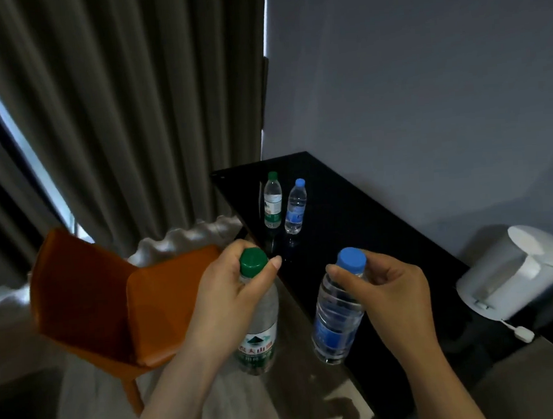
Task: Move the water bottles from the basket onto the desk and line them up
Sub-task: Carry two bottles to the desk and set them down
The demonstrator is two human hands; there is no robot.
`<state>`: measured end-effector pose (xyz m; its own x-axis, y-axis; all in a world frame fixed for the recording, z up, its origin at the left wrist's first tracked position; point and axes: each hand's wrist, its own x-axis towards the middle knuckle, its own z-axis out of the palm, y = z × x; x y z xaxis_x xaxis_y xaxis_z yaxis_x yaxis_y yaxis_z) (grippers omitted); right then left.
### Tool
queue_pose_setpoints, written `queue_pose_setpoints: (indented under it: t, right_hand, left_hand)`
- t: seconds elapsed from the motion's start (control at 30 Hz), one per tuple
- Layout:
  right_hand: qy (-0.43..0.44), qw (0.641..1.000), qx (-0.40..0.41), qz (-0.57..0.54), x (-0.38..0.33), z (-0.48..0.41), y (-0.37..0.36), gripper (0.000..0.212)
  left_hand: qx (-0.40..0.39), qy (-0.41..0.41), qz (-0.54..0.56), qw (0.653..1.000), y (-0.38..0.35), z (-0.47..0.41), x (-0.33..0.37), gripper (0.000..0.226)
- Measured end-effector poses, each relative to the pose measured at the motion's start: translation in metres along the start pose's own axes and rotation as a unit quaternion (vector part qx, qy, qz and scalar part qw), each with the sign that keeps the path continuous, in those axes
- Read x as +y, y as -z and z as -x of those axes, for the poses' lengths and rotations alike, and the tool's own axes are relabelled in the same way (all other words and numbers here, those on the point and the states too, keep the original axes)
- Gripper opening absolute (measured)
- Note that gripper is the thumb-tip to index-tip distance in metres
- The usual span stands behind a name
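The black glossy table (pixel 350 224) runs along the wall (pixel 422 71), its front edge slanting from the far corner toward the lower right. Bare tabletop lies between the two bottles at the far end and the white kettle (pixel 518 269) at the near end.

The left hand (pixel 228 296) has its fingers (pixel 272 263) curled round the neck of the near green-capped bottle (pixel 260 333), just under the cap. It hangs upright outside the table's front edge, over the floor. The right hand (pixel 393 289) pinches the near blue-capped bottle (pixel 337 319) at its neck, slightly tilted. Its base sits about at the edge line; whether it touches the table cannot be told. The two held bottles are close but apart.

On the table's far end stand the far green-capped bottle (pixel 272 203) and the far blue-capped bottle (pixel 296 208), upright and side by side, near the front edge.

The near green bottle's label shows a green mountain emblem above red Chinese characters – too blurred to read with certainty. The blue labels carry no writing that can be made out.

An orange chair (pixel 112 300) stands left of the table, close to the left forearm, with grey curtains (pixel 116 105) behind it. A small white plug (pixel 524 333) lies beside the kettle. The room is dim, and the tabletop mirrors the standing bottles.
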<state>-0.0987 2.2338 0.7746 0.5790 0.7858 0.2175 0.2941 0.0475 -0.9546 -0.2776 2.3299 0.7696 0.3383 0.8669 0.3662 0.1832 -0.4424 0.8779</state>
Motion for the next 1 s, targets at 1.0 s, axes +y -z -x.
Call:
queue_pose_setpoints:
  t: [1.0]
  right_hand:
    - [-0.106,0.993,0.024,0.037,0.134,-0.263,-0.020,0.031]
  left_hand:
    - [-0.151,0.104,-0.003,0.983,-0.147,-0.260,-0.164,0.008]
